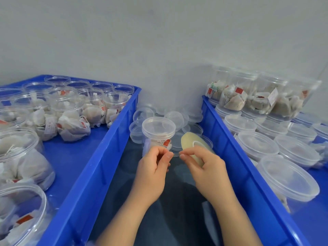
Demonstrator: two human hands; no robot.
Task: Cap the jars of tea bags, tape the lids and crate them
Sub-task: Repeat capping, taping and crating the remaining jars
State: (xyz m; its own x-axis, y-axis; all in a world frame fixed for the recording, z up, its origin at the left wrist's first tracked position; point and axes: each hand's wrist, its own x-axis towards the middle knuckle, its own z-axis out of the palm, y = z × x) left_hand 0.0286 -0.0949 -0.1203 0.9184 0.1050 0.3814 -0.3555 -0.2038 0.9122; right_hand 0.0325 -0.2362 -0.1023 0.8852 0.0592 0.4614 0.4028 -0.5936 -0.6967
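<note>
Bright, even, diffuse light with only soft shadows. Wide-angle bending curves the blue plastic crate (99,157) rims at 9 and 3 o'clock; the whole picture is slightly soft, blurrier toward the edges.

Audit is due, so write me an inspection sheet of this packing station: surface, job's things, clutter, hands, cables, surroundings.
Surface: dark surface between the left crate and the right crate, both blue.
Job's things: open jars of tea bags in the left crate; capped jars stacked in the right crate; middle jar, capped and upright, between the crates; tape roll.
Clutter: loose lids heaped behind the middle jar.
Hands: right hand grips the tape roll; left hand pinches its free end.
Cables: nothing seen.
Surroundings: plain grey wall.
</note>
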